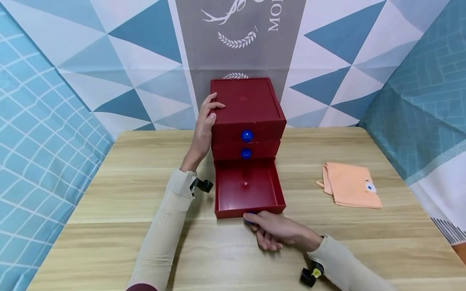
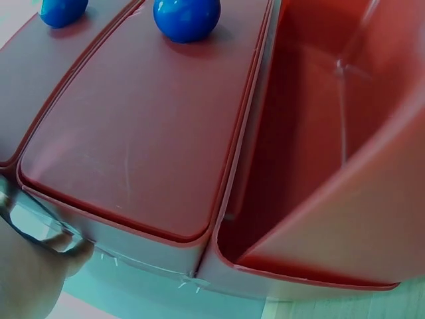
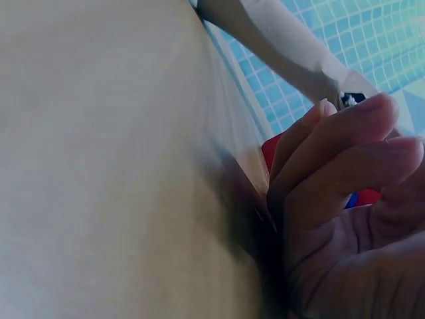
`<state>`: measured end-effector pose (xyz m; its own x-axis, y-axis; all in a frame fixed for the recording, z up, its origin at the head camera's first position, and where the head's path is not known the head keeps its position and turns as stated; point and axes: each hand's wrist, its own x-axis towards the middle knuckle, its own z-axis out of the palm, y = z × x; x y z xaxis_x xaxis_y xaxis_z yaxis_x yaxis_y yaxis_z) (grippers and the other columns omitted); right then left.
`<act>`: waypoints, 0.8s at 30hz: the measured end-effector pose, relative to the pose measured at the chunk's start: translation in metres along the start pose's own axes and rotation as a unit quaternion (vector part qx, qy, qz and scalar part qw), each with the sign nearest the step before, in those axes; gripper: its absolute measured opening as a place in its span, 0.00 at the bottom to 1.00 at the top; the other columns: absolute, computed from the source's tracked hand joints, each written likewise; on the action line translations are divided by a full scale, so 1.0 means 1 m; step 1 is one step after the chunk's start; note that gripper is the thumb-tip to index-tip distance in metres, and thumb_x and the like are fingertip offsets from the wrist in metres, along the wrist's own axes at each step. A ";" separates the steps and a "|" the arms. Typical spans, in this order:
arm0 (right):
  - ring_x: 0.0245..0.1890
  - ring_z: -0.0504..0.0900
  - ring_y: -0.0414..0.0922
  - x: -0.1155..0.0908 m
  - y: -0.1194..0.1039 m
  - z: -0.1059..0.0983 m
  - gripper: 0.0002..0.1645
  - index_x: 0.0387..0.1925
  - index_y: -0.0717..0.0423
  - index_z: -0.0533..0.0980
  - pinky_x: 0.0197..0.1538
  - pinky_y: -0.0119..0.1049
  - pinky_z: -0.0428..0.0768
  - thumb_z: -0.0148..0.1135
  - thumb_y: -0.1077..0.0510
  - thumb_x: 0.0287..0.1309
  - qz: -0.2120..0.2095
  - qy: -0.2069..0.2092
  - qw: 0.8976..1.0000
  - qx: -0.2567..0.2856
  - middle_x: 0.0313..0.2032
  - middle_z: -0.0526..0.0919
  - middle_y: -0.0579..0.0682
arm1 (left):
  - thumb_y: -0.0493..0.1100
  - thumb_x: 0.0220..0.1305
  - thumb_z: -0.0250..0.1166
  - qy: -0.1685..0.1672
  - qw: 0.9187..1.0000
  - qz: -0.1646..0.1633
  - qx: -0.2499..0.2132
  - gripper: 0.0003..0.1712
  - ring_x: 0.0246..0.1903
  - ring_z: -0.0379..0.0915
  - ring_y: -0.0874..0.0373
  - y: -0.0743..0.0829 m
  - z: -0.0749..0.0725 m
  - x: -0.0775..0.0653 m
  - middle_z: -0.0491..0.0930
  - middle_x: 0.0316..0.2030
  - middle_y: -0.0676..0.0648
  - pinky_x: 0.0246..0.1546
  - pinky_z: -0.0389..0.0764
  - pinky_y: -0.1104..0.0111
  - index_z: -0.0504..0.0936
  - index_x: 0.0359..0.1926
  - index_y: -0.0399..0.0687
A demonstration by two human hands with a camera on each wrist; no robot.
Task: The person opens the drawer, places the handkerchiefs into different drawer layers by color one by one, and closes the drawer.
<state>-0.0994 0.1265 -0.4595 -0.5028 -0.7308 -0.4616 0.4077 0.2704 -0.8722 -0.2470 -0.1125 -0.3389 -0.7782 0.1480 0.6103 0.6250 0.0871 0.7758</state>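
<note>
A red unit of three stacked drawers (image 1: 247, 101) stands at the back of the table, a round blue knob on each front. Its bottom drawer (image 1: 251, 190) is pulled out, and nothing lies inside. My left hand (image 1: 204, 125) rests against the unit's upper left side, fingers fairly straight over the top edge; the left wrist view shows the hand (image 2: 33, 266) by the side wall. At the bottom drawer's front, my right hand (image 1: 273, 228) pinches the blue knob (image 1: 249, 218) between thumb and forefinger, mostly covering it. The other fingers (image 3: 352, 153) are loosely curled.
A folded orange cloth (image 1: 351, 186) lies on the wooden table (image 1: 145, 169), right of the drawers. Patterned sheets (image 1: 145, 52) hang behind and at both sides. The upper two blue knobs (image 1: 246, 136) stick out from drawers that sit closed.
</note>
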 end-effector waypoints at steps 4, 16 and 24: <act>0.05 0.68 0.37 -0.005 0.005 0.006 0.31 0.31 0.58 0.66 0.08 0.29 0.63 0.47 0.33 0.70 0.001 -0.002 1.000 0.006 0.13 0.75 0.48 | 0.42 0.66 0.44 -0.006 1.000 0.002 -0.001 0.26 0.73 0.45 0.46 0.008 0.000 -0.001 0.50 0.74 0.34 0.66 0.59 0.56 0.70 0.58 0.28; 0.05 0.69 0.36 -0.018 0.005 0.016 0.35 0.28 0.60 0.70 0.07 0.28 0.61 0.45 0.32 0.70 0.007 0.001 1.000 0.010 0.12 0.76 0.50 | 0.43 0.66 0.44 -0.001 1.000 0.000 -0.002 0.27 0.72 0.46 0.45 0.008 -0.001 -0.003 0.50 0.74 0.35 0.65 0.61 0.54 0.70 0.58 0.29; 0.05 0.70 0.37 -0.044 -0.011 0.015 0.35 0.20 0.66 0.73 0.07 0.28 0.60 0.47 0.42 0.74 -0.065 -0.009 0.994 -0.083 0.12 0.77 0.50 | 0.43 0.66 0.44 -0.008 1.000 0.003 0.003 0.26 0.73 0.46 0.47 0.008 -0.001 -0.001 0.51 0.74 0.35 0.66 0.60 0.54 0.71 0.58 0.30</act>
<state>-0.0708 0.1463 -0.4277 -0.5288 -0.7769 -0.3418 0.2073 0.2723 -0.9396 -0.2417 -0.1127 -0.3333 -0.7734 0.1636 0.6124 0.6300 0.0916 0.7712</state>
